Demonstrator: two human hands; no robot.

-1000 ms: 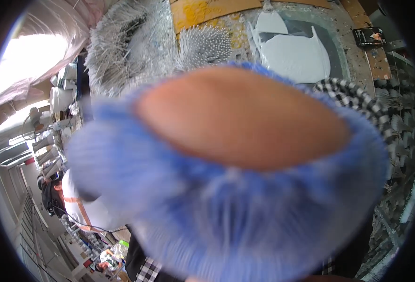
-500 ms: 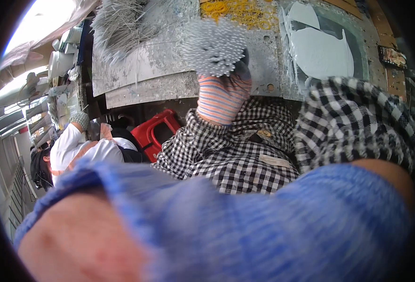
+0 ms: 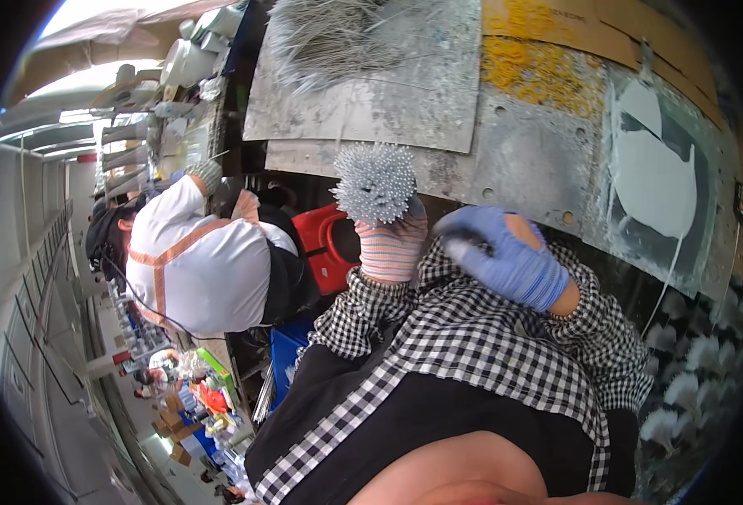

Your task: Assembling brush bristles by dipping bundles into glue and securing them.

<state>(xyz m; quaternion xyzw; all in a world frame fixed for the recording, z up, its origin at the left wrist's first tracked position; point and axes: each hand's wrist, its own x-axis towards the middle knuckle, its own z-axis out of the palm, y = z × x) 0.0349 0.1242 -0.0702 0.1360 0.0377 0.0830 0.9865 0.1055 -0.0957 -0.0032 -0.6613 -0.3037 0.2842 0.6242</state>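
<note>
My left hand, in a pink-and-grey striped glove, is closed around a bundle of thin grey-white filaments. Pale, bead-like tips fan out above the fist. My right hand wears a blue knitted glove with a bare patch on its back. Its blurred thumb and fingers are apart, with no object visible between them, and it hovers beside the left hand near the table edge. White paste is spread on a glass plate at the right.
Loose filaments lie heaped on a metal sheet. Yellow rubber bands are scattered beside cardboard. Several finished-looking tufts stand at lower right. Left of me are a red stool and a co-worker in white.
My right hand has come down from close before the camera to beside my left hand. The view has shifted; the filament bundle stays in my left fist.
</note>
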